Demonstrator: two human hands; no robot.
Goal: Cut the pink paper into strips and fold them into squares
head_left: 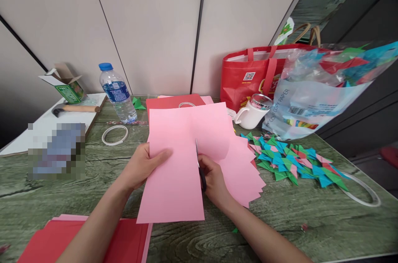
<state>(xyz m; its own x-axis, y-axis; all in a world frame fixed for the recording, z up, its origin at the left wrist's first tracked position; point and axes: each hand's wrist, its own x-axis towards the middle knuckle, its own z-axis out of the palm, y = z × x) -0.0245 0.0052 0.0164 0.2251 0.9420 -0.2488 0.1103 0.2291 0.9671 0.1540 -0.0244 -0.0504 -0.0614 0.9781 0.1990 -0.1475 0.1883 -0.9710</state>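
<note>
While the left hand [146,167] pinches the pink sheet [183,134] at its left edge, thumb on top and fingers hidden beneath, the right hand [215,183] is closed around the dark handles of the scissors [199,165]. The one blade that shows points toward 12 o'clock. The sheet's long axis runs from 6 to 12 o'clock, and the blade lies along it, about halfway across the width. Uncut paper lies toward 12 o'clock from the tip. The left hand sits at 9 o'clock of the scissors, near them but not touching. The right hand is the nearer one, just at 6 o'clock of the blade.

The sheet is held up over a fanned pile of pink sheets [248,171] on a green wood-grain table [311,225]. Red sheets [118,242] lie at 7 o'clock, a tape ring [115,135] and water bottle [118,95] at 10 o'clock. A white mug [251,114] and red bag [248,76] stand at 1 o'clock, and folded paper triangles [295,164] lie at 3 o'clock. Pale wall panels close the far side.
</note>
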